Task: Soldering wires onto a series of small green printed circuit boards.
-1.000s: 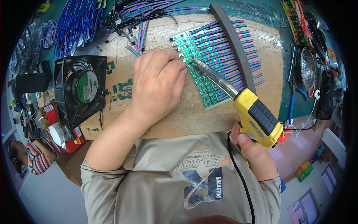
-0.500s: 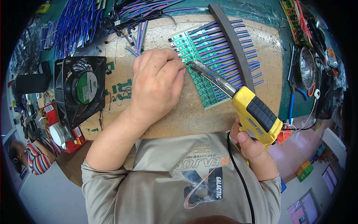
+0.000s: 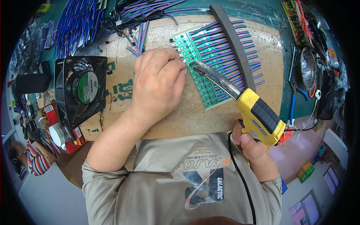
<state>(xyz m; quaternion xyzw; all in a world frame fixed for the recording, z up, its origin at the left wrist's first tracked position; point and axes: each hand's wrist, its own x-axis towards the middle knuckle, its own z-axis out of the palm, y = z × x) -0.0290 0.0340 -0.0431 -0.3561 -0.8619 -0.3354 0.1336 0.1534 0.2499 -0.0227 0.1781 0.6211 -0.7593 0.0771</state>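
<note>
A green circuit board panel (image 3: 208, 95) lies on the wooden work board (image 3: 187, 122), with rows of multicoloured ribbon wires (image 3: 252, 45) running off its right side. Across those wires rests a long dark grey bar (image 3: 235, 44). My right hand (image 3: 252, 145) is wrapped round a yellow and black soldering gun (image 3: 260, 117), whose metal tip reaches the panel's left part, close to my left fingertips. My left hand (image 3: 158, 84) is closed in a pinch at the panel's left edge. Whatever it holds is hidden behind the fingers.
At the left stands a black fan (image 3: 80, 90). Bundles of blue wires (image 3: 78, 28) and black cables (image 3: 144, 17) lie at the back. On the right are a round metal dish (image 3: 308, 67) and blue-handled pliers (image 3: 293, 105). A person in a striped shirt (image 3: 38, 159) is at far left.
The soldering gun has shifted slightly right and down, its tip drawing a little away from my left fingertips. My left hand has stayed nearly in place.
</note>
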